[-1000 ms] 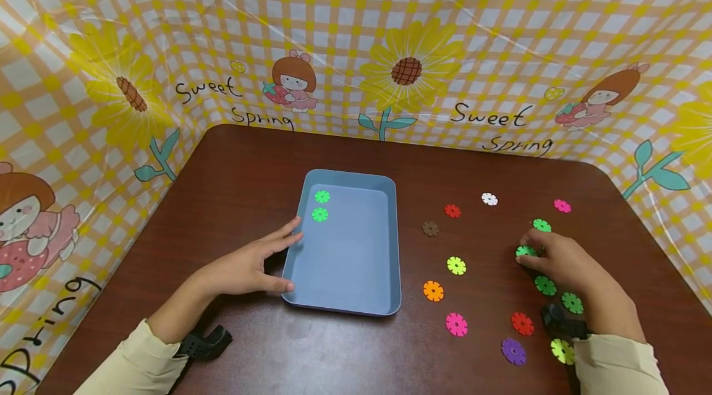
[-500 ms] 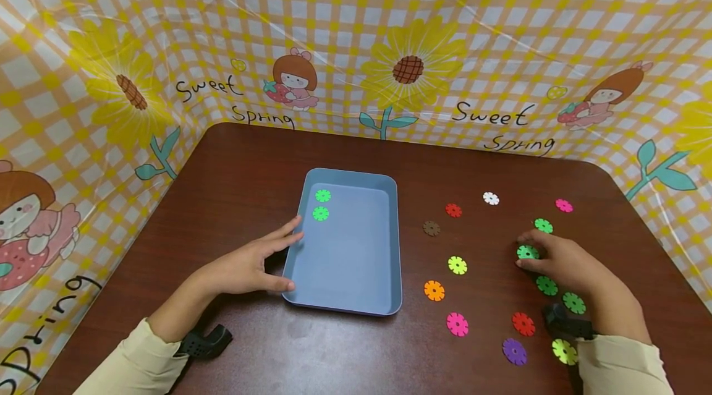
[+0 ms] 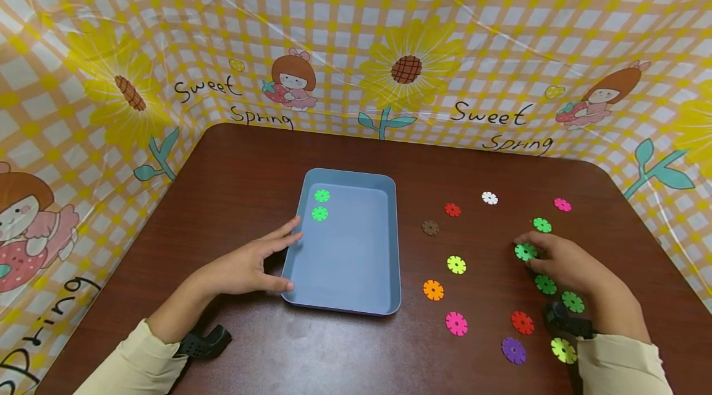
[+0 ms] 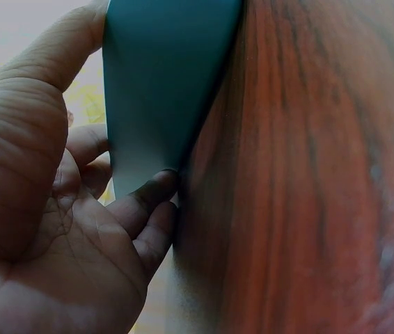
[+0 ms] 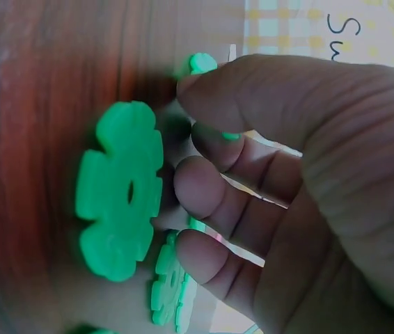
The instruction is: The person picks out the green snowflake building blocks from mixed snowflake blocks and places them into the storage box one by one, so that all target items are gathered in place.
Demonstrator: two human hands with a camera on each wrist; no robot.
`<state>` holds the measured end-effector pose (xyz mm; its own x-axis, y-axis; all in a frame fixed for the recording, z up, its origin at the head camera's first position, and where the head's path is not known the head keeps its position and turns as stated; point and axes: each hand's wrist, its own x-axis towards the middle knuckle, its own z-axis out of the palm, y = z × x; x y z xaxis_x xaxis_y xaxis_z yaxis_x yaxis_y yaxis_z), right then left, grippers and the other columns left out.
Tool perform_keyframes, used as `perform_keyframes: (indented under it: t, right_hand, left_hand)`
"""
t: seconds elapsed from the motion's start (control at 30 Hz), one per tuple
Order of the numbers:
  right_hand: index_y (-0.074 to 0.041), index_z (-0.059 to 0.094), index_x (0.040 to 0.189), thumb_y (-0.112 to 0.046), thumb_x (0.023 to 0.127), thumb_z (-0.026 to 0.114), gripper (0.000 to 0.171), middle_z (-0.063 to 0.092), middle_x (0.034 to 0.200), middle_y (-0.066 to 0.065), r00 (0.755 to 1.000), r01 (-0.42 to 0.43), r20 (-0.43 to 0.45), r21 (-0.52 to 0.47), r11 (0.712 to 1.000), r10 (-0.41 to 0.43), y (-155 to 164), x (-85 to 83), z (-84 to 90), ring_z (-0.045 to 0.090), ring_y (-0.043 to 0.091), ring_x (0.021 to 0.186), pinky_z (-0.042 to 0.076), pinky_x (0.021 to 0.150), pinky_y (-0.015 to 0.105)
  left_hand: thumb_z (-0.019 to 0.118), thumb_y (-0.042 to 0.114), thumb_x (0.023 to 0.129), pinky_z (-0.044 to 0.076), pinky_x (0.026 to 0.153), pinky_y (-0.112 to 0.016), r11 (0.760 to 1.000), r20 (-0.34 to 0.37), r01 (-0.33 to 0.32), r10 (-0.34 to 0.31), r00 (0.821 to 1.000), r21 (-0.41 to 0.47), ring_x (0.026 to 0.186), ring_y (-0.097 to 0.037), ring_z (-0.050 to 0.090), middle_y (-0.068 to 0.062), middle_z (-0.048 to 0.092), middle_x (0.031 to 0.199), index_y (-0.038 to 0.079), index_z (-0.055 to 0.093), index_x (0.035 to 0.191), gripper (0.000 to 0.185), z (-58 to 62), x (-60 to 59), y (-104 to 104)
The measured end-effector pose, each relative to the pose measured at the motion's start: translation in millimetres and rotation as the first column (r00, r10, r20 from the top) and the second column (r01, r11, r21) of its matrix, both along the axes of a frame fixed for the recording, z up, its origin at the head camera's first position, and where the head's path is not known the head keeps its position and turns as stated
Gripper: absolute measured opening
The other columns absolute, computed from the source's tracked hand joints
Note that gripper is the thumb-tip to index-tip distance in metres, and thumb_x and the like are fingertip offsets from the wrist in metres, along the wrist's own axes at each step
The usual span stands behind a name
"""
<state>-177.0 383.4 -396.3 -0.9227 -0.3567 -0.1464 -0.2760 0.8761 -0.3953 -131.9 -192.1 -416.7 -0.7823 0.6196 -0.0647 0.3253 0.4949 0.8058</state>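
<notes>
Right hand (image 3: pixel 562 262) pinches a green snowflake disc (image 3: pixel 525 251) at its fingertips just above the tabletop (image 3: pixel 233 166); next, by the look, a carry leftward to the blue tray (image 3: pixel 389 246) steadied by the flat left hand (image 3: pixel 250 265).

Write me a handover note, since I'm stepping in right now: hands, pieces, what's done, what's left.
Left hand rests open against the blue tray, steadying its left edge.
Right hand pinches a green snowflake piece just above the table.
Done: two green pieces lie in the tray's far left corner.
Left: the pinched piece, plus three more greens on the table among other colours.
</notes>
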Motion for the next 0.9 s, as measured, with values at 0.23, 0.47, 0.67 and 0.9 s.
perform_keyframes:
  t: [0.23, 0.47, 0.67, 0.9]
  right_hand:
    - [-0.005, 0.066, 0.116, -0.012, 0.087, 0.077, 0.031, 0.066, 0.108, 0.011, 0.998, -0.025, -0.064, 0.001, 1.0, 0.025, -2, -1.6, -0.2, 0.058, 0.027, 0.094, 0.048, 0.076, 0.042]
    - [-0.008, 0.068, 0.114, -0.016, 0.086, 0.078, 0.031, 0.064, 0.104, 0.007, 0.989, -0.056, -0.138, 0.018, 0.998, 0.058, -9, -2.0, 3.3, 0.055, 0.025, 0.095, 0.046, 0.078, 0.042]
    - [-0.007, 0.068, 0.117, -0.015, 0.086, 0.079, 0.033, 0.065, 0.106, 0.006, 0.981, -0.085, -0.177, 0.009, 0.996, 0.085, -17, -3.2, 8.1, 0.053, 0.019, 0.089, 0.047, 0.074, 0.037]
    - [-0.005, 0.067, 0.12, -0.014, 0.088, 0.077, 0.035, 0.062, 0.104, 0.007, 0.983, -0.083, -0.166, 0.007, 0.997, 0.083, -31, -8.2, 16.1, 0.052, 0.021, 0.088, 0.047, 0.073, 0.037]
  left_hand:
    - [0.08, 0.039, 0.084, 0.023, 0.114, -0.053, 1.0, -0.001, -0.001, 0.001, 1.0, 0.002, 0.15, -0.017, 0.01, 0.006, 0.004, 0.167, 0.01, 0.029, 0.157, 0.094, -0.8, -0.3, 0]
    - [0.081, 0.037, 0.084, 0.023, 0.114, -0.052, 1.0, 0.004, -0.001, 0.001, 1.0, 0.005, 0.15, -0.016, 0.009, 0.007, 0.004, 0.167, 0.01, 0.029, 0.157, 0.093, -0.6, -0.4, 1]
    - [0.08, 0.038, 0.084, 0.023, 0.114, -0.053, 1.0, -0.002, 0.0, 0.0, 1.0, 0.0, 0.15, -0.017, 0.01, 0.006, 0.004, 0.167, 0.01, 0.029, 0.157, 0.093, -0.2, -0.4, 1]
    - [0.081, 0.036, 0.085, 0.021, 0.114, -0.055, 1.0, -0.014, 0.005, -0.005, 1.0, 0.0, 0.15, -0.018, 0.009, 0.005, 0.004, 0.167, 0.01, 0.028, 0.157, 0.093, -1.9, -1.0, 0]
